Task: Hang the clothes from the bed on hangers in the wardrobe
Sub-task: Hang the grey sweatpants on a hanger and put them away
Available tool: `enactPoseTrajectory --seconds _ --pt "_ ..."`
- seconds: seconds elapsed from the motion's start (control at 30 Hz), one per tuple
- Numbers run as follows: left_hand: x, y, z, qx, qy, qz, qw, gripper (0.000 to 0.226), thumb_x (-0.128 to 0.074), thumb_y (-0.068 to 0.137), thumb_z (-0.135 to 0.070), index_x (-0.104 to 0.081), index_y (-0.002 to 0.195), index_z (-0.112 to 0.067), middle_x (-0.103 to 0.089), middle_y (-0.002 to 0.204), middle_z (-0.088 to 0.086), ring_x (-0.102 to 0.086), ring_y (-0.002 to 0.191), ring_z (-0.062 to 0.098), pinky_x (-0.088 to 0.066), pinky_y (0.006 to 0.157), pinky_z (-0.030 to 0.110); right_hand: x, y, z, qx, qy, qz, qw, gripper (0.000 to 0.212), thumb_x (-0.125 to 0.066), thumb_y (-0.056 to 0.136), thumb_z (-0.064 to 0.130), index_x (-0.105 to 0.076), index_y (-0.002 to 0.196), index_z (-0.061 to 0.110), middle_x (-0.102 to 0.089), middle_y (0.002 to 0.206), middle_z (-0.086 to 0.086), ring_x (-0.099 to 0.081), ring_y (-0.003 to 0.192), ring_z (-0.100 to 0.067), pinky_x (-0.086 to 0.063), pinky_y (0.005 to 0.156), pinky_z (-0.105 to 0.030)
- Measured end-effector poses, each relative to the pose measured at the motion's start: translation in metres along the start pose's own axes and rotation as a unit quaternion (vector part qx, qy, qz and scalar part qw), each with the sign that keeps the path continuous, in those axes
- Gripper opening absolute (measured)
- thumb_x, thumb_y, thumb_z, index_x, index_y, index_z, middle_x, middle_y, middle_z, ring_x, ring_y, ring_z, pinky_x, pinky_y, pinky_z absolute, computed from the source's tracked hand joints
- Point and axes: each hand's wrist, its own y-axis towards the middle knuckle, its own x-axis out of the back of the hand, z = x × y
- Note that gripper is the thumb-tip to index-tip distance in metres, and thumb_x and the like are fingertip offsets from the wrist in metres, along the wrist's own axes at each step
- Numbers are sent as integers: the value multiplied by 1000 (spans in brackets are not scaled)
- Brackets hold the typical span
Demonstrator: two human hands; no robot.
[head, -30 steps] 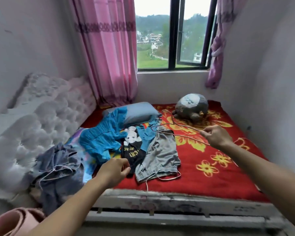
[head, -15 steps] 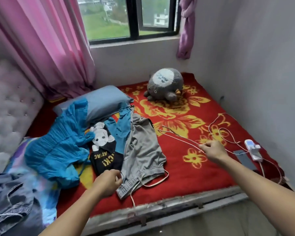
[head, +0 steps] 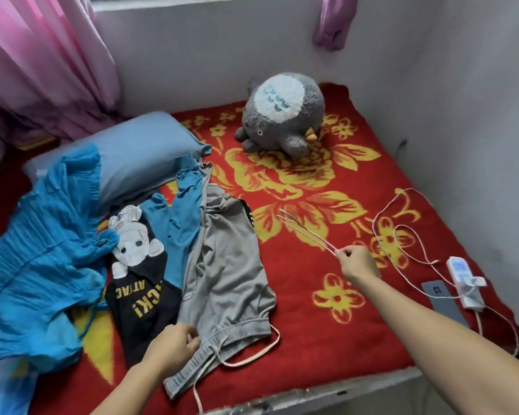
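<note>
Hanger [head: 324, 245] pinched by right hand [head: 355, 263]; left hand [head: 174, 344] touches grey shorts [head: 225, 265].

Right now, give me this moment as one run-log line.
left hand: at grey shorts waistband, grip unclear | right hand: pinches wire hanger over red blanket | wardrobe: not in view
</note>
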Motion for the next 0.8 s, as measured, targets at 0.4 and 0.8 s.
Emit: enactPoseTrajectory --seconds 0.4,0.8 --pt "-90 103 44 37 -26 54 997 12 -52 90 -34 -55 80 -28 -69 92 -2 -63 93 19 -47 72 30 -132 79 -62 -37 -155 87 983 37 -50 85 12 -65 117 24 -68 113 -7 -63 101 -32 -53 85 -40" --pt "-207 116 126 136 69 71 986 88 -69 79 -46 -16 148 -32 -23 146 1 -27 136 24 -40 95 45 -327 -16 -66 406 -378 236 798 66 -77 57 34 -58 119 20 -59 117 -4 -56 113 -27 -49 77 -42"
